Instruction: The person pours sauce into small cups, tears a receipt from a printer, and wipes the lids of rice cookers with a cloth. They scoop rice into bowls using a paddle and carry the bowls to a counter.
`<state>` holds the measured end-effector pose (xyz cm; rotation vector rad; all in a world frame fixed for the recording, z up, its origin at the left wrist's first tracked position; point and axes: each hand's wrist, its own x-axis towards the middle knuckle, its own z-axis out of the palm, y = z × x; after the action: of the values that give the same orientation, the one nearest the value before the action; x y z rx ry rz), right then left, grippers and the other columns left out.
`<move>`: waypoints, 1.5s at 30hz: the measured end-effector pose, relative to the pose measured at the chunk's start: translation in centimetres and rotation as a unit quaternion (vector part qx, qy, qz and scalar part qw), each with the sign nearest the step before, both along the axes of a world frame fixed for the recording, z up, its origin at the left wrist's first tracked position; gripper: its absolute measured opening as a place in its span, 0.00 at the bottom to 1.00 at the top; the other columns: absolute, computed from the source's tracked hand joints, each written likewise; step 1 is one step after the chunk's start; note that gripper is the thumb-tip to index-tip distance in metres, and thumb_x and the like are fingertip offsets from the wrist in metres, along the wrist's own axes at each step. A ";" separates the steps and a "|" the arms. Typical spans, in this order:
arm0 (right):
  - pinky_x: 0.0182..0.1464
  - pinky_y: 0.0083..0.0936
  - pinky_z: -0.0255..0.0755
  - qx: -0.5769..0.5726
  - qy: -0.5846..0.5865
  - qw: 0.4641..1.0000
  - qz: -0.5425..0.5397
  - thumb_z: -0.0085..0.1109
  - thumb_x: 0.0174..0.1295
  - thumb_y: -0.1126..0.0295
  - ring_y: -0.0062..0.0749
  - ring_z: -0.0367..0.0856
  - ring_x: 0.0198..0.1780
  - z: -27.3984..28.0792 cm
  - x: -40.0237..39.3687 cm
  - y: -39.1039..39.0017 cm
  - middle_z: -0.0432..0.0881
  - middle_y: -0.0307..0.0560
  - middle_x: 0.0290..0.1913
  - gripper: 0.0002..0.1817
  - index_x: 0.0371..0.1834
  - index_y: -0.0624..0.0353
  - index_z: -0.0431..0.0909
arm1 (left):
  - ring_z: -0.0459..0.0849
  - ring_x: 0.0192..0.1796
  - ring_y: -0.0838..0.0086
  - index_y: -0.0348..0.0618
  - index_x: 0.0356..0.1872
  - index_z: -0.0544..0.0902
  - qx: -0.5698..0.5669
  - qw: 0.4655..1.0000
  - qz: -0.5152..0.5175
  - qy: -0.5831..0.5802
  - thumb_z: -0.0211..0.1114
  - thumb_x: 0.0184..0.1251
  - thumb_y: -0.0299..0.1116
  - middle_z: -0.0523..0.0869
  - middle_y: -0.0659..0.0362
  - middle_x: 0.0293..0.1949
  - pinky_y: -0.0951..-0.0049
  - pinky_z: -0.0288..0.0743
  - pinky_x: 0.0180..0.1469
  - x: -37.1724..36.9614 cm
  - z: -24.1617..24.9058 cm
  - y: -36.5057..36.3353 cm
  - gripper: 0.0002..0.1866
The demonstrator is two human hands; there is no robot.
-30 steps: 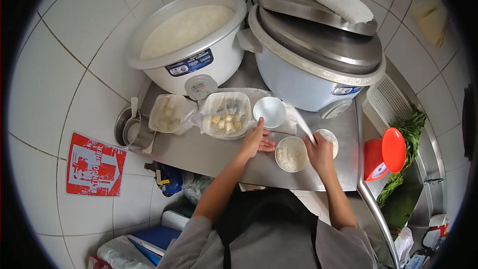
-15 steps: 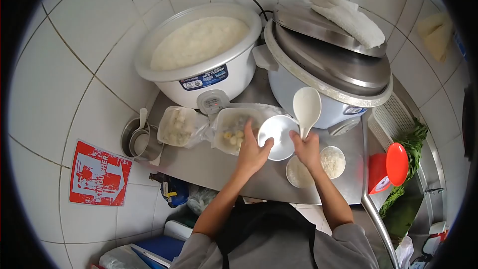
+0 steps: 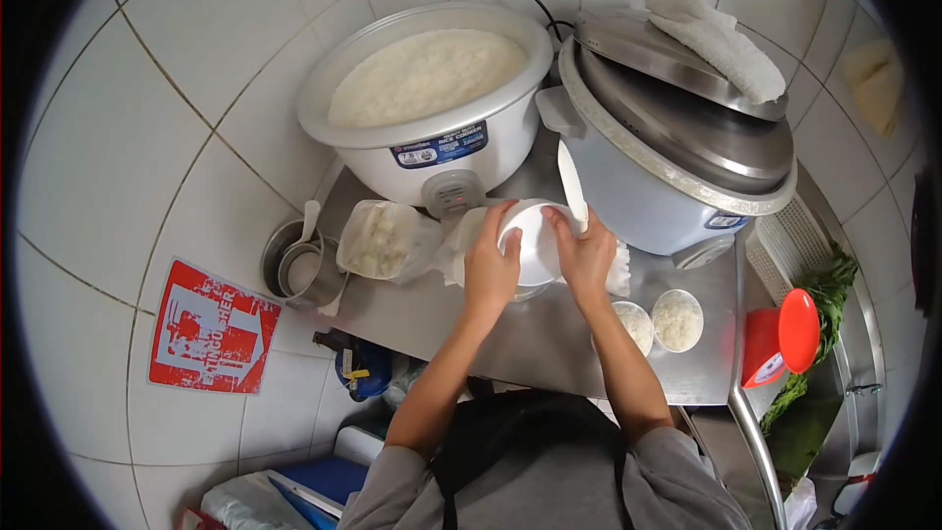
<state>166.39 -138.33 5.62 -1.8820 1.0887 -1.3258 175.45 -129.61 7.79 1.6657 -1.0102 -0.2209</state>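
Observation:
Between my hands is a small white bowl (image 3: 535, 247), tilted over a plastic tub that it mostly hides. My left hand (image 3: 492, 261) grips the bowl's left side. On its right side, my right hand (image 3: 587, 253) steadies the bowl with the thumb while also gripping a white rice paddle (image 3: 570, 177), which points up and is seen nearly edge-on. A clear tub (image 3: 385, 240) with pale pieces in it stands left of my hands. Two small bowls of rice, a near one (image 3: 636, 324) and another (image 3: 677, 320), stand by my right forearm.
An open rice cooker (image 3: 446, 152) full of rice stands behind my hands. Beside it is a larger cooker (image 3: 638, 177) with metal lids and a white cloth (image 3: 716, 44) on top. Metal pots (image 3: 309, 275) stand left, a red scale (image 3: 780, 339) right, near leafy greens (image 3: 819, 304).
My left hand has come up from the tub onto the bowl, which now tilts over that tub. The paddle has turned from face-on to edge-on. The whole view has shifted slightly.

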 end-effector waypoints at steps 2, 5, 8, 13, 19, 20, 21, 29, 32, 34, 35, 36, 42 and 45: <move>0.25 0.36 0.68 -0.013 0.016 1.000 0.011 0.62 0.52 0.59 0.49 0.77 0.21 -0.4 0.2 -0.2 0.78 0.54 0.19 0.15 0.29 0.61 0.78 | 0.78 0.47 0.52 0.45 0.50 0.74 -0.015 1.000 -0.010 -0.002 0.57 0.59 0.29 0.80 0.48 0.44 0.63 0.70 0.47 1.0 -0.3 -0.2 0.16; 0.25 0.38 0.68 -0.024 0.039 0.998 0.036 0.59 0.55 0.61 0.52 0.76 0.21 -0.1 0.7 0.4 0.77 0.58 0.18 0.14 0.29 0.64 0.77 | 0.79 0.45 0.53 0.43 0.48 0.76 0.016 1.000 0.017 -0.003 0.58 0.59 0.31 0.81 0.47 0.42 0.64 0.71 0.46 2.3 0.0 -0.4 0.15; 0.24 0.38 0.67 -0.033 0.060 0.995 0.075 0.57 0.56 0.62 0.53 0.76 0.21 0.6 1.0 0.4 0.76 0.59 0.18 0.14 0.28 0.66 0.76 | 0.78 0.47 0.56 0.43 0.51 0.74 0.048 0.998 0.018 -0.029 0.57 0.59 0.33 0.80 0.47 0.45 0.65 0.70 0.48 3.6 0.1 0.3 0.18; 0.26 0.33 0.67 0.035 0.129 0.967 0.219 0.58 0.57 0.57 0.42 0.77 0.22 6.0 2.9 1.0 0.75 0.57 0.18 0.19 0.27 0.67 0.77 | 0.67 0.62 0.64 0.41 0.63 0.61 -0.161 0.873 -0.216 0.407 0.41 0.67 0.52 0.67 0.56 0.62 0.69 0.58 0.63 5.4 0.1 4.7 0.30; 0.32 0.40 0.66 -0.046 0.177 0.881 0.437 0.48 0.63 0.53 0.55 0.73 0.25 13.9 11.1 0.5 0.73 0.57 0.19 0.21 0.46 0.60 0.62 | 0.64 0.63 0.56 0.43 0.64 0.59 -0.312 0.767 -0.106 0.551 0.41 0.64 0.56 0.63 0.48 0.63 0.54 0.63 0.59 8.6 -2.6 8.6 0.34; 0.33 0.42 0.66 -0.072 0.221 0.881 0.413 0.45 0.65 0.57 0.56 0.75 0.29 15.5 13.1 -1.0 0.75 0.59 0.22 0.16 0.46 0.57 0.62 | 0.63 0.64 0.51 0.44 0.64 0.59 -0.353 0.721 -0.100 0.588 0.42 0.63 0.58 0.62 0.46 0.64 0.48 0.64 0.58 9.6 -2.8 9.7 0.35; 0.35 0.43 0.68 -0.099 0.294 0.879 0.361 0.44 0.65 0.60 0.57 0.77 0.32 16.9 15.6 -2.7 0.78 0.60 0.26 0.14 0.46 0.57 0.63 | 0.57 0.65 0.44 0.46 0.65 0.57 -0.243 0.902 -0.048 0.354 0.43 0.61 0.59 0.57 0.42 0.65 0.40 0.63 0.55 11.2 -4.5 10.9 0.36; 0.55 0.38 0.54 -0.500 0.466 0.727 0.063 0.49 0.57 0.71 0.31 0.74 0.46 11.6 39.0 -20.8 0.79 0.41 0.38 0.20 0.52 0.34 0.74 | 0.53 0.66 0.40 0.46 0.66 0.54 -0.498 0.555 -0.190 0.639 0.45 0.62 0.60 0.52 0.39 0.65 0.38 0.64 0.54 17.1 -3.0 16.8 0.38; 0.54 0.37 0.52 -0.392 0.510 0.744 0.179 0.48 0.59 0.70 0.32 0.74 0.47 10.7 42.6 -19.0 0.79 0.40 0.38 0.19 0.52 0.34 0.74 | 0.57 0.64 0.40 0.46 0.65 0.56 -0.495 0.592 -0.069 0.632 0.44 0.61 0.62 0.57 0.40 0.63 0.42 0.68 0.51 19.0 -3.0 18.2 0.38; 0.53 0.37 0.52 -0.373 0.506 0.743 0.231 0.47 0.59 0.70 0.32 0.74 0.46 11.1 42.8 -19.3 0.80 0.40 0.38 0.19 0.53 0.34 0.74 | 0.60 0.62 0.42 0.47 0.65 0.57 -0.484 0.644 -0.049 0.590 0.43 0.60 0.65 0.60 0.43 0.62 0.45 0.69 0.50 20.6 -2.2 18.0 0.39; 0.52 0.37 0.52 -0.349 0.500 0.742 0.279 0.47 0.60 0.69 0.33 0.75 0.45 11.3 42.4 -19.4 0.80 0.41 0.38 0.19 0.53 0.34 0.74 | 0.64 0.61 0.45 0.48 0.64 0.58 -0.468 0.694 -0.030 0.546 0.41 0.59 0.67 0.63 0.46 0.61 0.47 0.70 0.49 21.4 -1.6 17.6 0.39; 0.52 0.37 0.52 -0.346 0.503 0.741 0.278 0.47 0.60 0.69 0.33 0.75 0.45 11.1 41.9 -19.4 0.80 0.41 0.38 0.19 0.53 0.34 0.74 | 0.64 0.61 0.45 0.48 0.64 0.58 -0.466 0.693 -0.030 0.549 0.41 0.59 0.67 0.63 0.46 0.61 0.47 0.70 0.49 22.0 -0.3 17.1 0.39; 0.51 0.32 0.50 -0.303 0.495 0.684 0.441 0.46 0.62 0.68 0.32 0.74 0.40 12.8 39.4 -16.7 0.82 0.42 0.35 0.18 0.56 0.40 0.73 | 0.70 0.58 0.59 0.53 0.62 0.61 -0.368 0.823 -0.006 0.433 0.36 0.62 0.66 0.69 0.58 0.58 0.50 0.68 0.52 25.1 6.2 11.5 0.36; 0.54 0.33 0.49 -0.295 0.479 0.680 0.470 0.46 0.62 0.66 0.32 0.74 0.40 12.8 37.7 -16.6 0.82 0.41 0.35 0.18 0.56 0.41 0.72 | 0.70 0.59 0.63 0.51 0.61 0.61 -0.374 0.828 0.015 0.418 0.36 0.64 0.63 0.69 0.58 0.58 0.54 0.66 0.56 24.7 7.8 8.5 0.33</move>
<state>204.06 -154.91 18.41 -3.0768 -0.1865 0.0534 200.11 -121.13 15.57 0.7085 -0.3023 -0.4211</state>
